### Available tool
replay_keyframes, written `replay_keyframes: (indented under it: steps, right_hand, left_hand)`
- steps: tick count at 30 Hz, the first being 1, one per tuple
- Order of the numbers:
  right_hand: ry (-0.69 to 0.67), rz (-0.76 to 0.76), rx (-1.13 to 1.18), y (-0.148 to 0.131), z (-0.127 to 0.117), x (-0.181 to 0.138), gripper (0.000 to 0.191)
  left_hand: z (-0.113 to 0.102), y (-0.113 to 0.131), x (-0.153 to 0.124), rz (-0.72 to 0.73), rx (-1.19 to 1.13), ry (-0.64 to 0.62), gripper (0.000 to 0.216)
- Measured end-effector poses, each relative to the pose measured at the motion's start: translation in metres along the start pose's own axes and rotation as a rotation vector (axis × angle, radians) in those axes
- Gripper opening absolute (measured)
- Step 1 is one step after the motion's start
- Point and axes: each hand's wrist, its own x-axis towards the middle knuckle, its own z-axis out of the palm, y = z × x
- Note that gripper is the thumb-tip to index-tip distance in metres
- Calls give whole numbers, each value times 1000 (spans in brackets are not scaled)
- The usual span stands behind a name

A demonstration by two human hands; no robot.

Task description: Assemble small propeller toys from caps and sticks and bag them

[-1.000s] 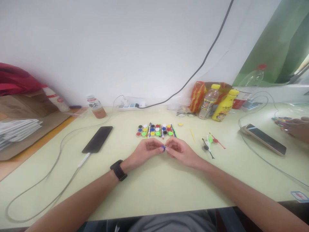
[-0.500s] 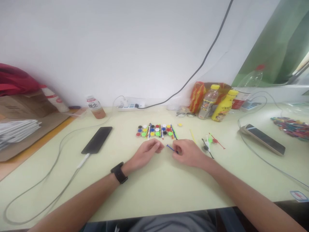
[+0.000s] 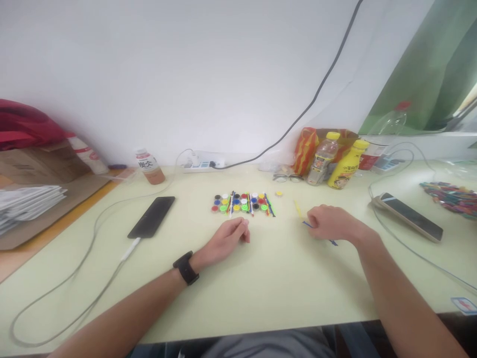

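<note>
On the pale table, my left hand [image 3: 228,240] rests with its fingers curled in and nothing visible in them. My right hand [image 3: 328,221] is closed around a thin blue plastic stick [image 3: 307,224]; one end sticks out by the thumb, and a blue end also shows below the hand. A thin yellow stick [image 3: 297,209] lies just left of that hand. Beyond my left hand are rows of small coloured discs [image 3: 237,208], with bundles of coloured sticks [image 3: 250,204] between them. A single yellow disc [image 3: 278,194] lies apart. My right hand covers the area where other sticks lay.
A black phone [image 3: 152,217] with a cable lies left, another phone [image 3: 410,217] right. At the back stand a drink bottle [image 3: 149,167], a clear bottle [image 3: 322,159] and a yellow bottle [image 3: 348,165]. Glasses [image 3: 287,177] lie before them. A colourful pile [image 3: 449,197] sits far right.
My right hand has moved right, away from my left hand, carrying the blue stick over the loose sticks and discs there. My left hand has barely moved.
</note>
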Motion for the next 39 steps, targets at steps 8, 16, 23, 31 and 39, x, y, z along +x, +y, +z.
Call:
replay_keyframes:
  steps: [8,16,23,31,39]
  right_hand:
    - [269,54,12,3,7,17,12]
    - [280,-116,0,-19,24,30,22]
    - [251,-97,-25,-25,25,32,22]
    - [296,-84,108,-22,29,32,44]
    - [343,-232,499,-25,26,31,53]
  left_hand:
    - [0,-3,-1,2,5,7,48]
    - [2,-1,-3,85,-115,104,30]
    - [1,-5,-5,-28,29,-9,54]
    - [3,2,-6,67,0,3,35]
    - [2,-3,-6,110,9,-44,30]
